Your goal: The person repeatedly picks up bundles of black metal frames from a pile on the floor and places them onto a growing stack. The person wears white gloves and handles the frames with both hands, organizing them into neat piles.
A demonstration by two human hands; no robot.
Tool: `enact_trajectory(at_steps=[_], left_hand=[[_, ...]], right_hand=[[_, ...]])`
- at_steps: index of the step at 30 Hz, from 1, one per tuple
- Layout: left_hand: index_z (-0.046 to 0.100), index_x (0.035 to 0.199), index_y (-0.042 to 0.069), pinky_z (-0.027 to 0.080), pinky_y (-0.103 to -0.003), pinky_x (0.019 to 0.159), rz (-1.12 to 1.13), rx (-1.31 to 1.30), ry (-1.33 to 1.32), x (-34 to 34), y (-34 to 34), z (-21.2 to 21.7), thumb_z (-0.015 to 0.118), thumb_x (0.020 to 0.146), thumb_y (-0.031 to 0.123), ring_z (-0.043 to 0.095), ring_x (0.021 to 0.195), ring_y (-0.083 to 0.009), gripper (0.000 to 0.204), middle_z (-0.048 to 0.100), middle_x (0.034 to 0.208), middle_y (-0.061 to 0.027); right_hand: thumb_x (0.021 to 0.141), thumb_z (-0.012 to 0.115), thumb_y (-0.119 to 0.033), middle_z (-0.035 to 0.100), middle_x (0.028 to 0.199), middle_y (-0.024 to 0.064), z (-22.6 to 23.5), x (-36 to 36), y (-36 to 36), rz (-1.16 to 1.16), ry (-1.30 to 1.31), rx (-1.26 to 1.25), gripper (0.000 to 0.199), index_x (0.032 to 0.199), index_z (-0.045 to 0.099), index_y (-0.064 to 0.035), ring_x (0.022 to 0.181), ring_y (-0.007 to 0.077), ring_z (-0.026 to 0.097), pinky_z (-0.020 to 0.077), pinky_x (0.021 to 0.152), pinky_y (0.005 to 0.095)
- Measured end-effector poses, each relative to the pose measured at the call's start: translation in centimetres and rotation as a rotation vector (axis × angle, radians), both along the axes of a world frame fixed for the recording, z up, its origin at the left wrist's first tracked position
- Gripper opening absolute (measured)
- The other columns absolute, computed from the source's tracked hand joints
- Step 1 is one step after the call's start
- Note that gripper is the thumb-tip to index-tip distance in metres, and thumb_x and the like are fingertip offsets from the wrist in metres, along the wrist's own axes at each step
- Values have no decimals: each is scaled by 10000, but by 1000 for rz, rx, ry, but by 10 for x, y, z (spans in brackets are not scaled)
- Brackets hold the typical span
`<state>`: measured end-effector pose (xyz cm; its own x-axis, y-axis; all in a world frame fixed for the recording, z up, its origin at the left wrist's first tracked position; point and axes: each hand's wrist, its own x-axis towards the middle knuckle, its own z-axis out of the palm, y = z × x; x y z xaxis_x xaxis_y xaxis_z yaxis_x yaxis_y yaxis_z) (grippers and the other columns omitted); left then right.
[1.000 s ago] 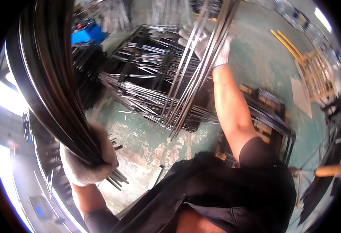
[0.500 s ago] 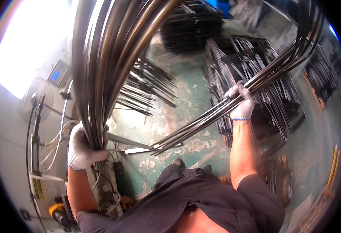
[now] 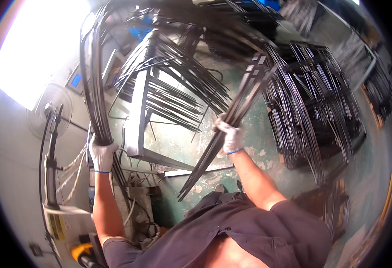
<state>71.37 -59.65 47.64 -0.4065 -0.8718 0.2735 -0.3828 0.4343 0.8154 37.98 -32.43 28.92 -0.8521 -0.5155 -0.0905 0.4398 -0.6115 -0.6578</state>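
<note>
Basically, left hand is wrapped round a long bar bundle pointing away, nearly parallel to the grey beam, left of its near end; right hand, farther from that end, grips a second bundle slanting away rightward.
</note>
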Motion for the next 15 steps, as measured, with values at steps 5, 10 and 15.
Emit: enact_trajectory(at_steps=[5, 10, 15], left_hand=[[750, 1183, -16, 614, -342, 726, 247, 20, -129, -21, -76, -61, 840, 859, 7, 740, 806, -186, 337, 784, 996, -91], [687, 1355, -38, 621, -365, 615, 167, 16, -33, -67, -180, -80, 800, 928, 80, 777, 767, -242, 457, 797, 1099, -159], [615, 1521, -10, 613, -378, 763, 161, -180, -408, -141, -207, -33, 656, 956, 62, 757, 907, -229, 570, 774, 1172, -151]], right_hand=[[827, 900, -204, 819, 977, 86, -42, 35, -52, 56, 81, 304, 306, 1054, 818, -17, 925, 158, 761, 611, 874, 353], [727, 988, -343, 805, 1039, 151, -73, 6, -104, 75, 145, 708, 596, 1204, 775, -55, 969, 308, 765, 600, 916, 432], [740, 984, -346, 767, 1273, 245, -48, -59, -131, 54, 429, 823, 876, 1484, 629, -50, 1220, 431, 733, 588, 1077, 484]])
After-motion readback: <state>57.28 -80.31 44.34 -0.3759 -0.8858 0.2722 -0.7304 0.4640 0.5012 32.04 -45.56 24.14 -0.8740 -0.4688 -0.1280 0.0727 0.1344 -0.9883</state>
